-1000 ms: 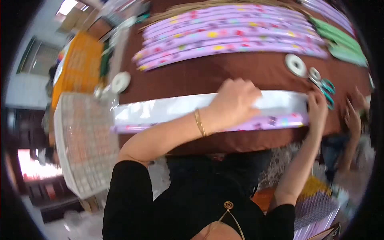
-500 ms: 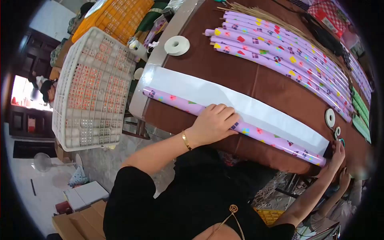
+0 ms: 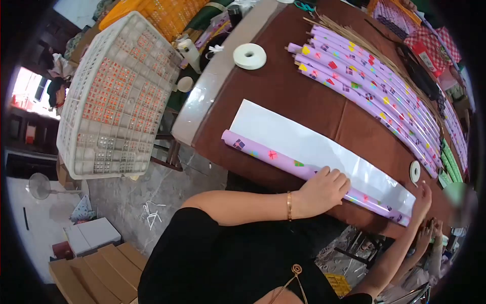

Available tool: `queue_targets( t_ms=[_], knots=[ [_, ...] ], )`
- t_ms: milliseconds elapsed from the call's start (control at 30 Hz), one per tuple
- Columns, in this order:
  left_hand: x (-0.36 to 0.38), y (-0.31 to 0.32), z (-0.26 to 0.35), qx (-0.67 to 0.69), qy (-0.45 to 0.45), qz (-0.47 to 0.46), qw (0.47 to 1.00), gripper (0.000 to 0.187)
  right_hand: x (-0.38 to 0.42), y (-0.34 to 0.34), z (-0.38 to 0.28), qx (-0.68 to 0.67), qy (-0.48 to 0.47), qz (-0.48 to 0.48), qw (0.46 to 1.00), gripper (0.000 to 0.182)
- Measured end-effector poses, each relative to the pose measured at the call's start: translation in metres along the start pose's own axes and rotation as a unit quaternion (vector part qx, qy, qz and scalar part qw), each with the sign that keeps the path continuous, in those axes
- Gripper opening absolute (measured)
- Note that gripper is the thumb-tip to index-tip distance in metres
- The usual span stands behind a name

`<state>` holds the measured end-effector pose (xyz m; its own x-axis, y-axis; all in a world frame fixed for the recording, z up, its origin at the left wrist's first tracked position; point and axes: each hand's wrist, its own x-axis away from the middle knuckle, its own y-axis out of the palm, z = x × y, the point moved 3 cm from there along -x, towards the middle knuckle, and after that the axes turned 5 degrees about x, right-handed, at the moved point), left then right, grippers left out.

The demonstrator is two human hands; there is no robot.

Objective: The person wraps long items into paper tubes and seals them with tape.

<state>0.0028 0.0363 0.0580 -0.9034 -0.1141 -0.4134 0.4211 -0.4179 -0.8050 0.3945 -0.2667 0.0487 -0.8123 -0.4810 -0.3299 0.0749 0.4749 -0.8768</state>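
A lilac patterned roll of wrapping paper [image 3: 273, 158] lies along the near edge of the table, its white underside [image 3: 304, 134] unrolled flat behind it. My left hand [image 3: 322, 193], with a gold bracelet at the wrist, is closed over the middle of the roll and presses it to the table. By the right end of the sheet is my right hand [image 3: 423, 201], raised with its fingers drawn together; what they pinch, if anything, is too small to make out. Just beyond those fingertips stands a white tape roll [image 3: 415, 172].
Several finished lilac rolls [image 3: 369, 76] are stacked at the back of the brown-covered table [image 3: 288, 86], with green rolls [image 3: 449, 161] to their right. A larger white tape roll [image 3: 249, 55] lies far left. A white plastic crate [image 3: 119, 96] stands left. Another person's hands [image 3: 430, 230] are at right.
The view has shifted, and my left hand is farther along the roll toward its right end. The sheet's left end sits farther from the table's left edge. My right hand stays near the tape.
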Motion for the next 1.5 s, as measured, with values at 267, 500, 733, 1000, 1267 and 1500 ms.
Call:
queue_targets(
  t_ms=[267, 500, 733, 1000, 1267, 1500],
  knots=[
    [0.053, -0.099, -0.094, -0.151, -0.156, 0.079, 0.973, 0.048, 0.069, -0.012, -0.095, 0.087, 0.071, 0.053, 0.992, 0.027],
    [0.093, -0.114, -0.188, -0.097, -0.334, 0.150, 0.925, 0.044, 0.049, -0.002, -0.015, 0.137, 0.204, -0.016, 0.969, 0.045],
    [0.125, -0.113, -0.254, 0.149, -0.377, 0.190, 0.894, 0.038, 0.035, -0.009, -0.004, 0.189, 0.314, 0.001, 0.930, 0.039],
    [0.111, -0.128, -0.238, 0.005, -0.391, 0.131, 0.911, 0.033, 0.020, -0.012, 0.031, 0.183, 0.376, -0.060, 0.907, 0.042],
    [0.108, -0.127, -0.237, 0.020, -0.376, 0.141, 0.916, 0.031, 0.011, -0.015, 0.036, 0.140, 0.300, -0.008, 0.943, 0.037],
    [0.103, -0.129, -0.230, 0.071, -0.398, 0.132, 0.905, 0.031, 0.020, -0.026, 0.029, 0.088, 0.356, -0.057, 0.928, 0.038]
  ],
)
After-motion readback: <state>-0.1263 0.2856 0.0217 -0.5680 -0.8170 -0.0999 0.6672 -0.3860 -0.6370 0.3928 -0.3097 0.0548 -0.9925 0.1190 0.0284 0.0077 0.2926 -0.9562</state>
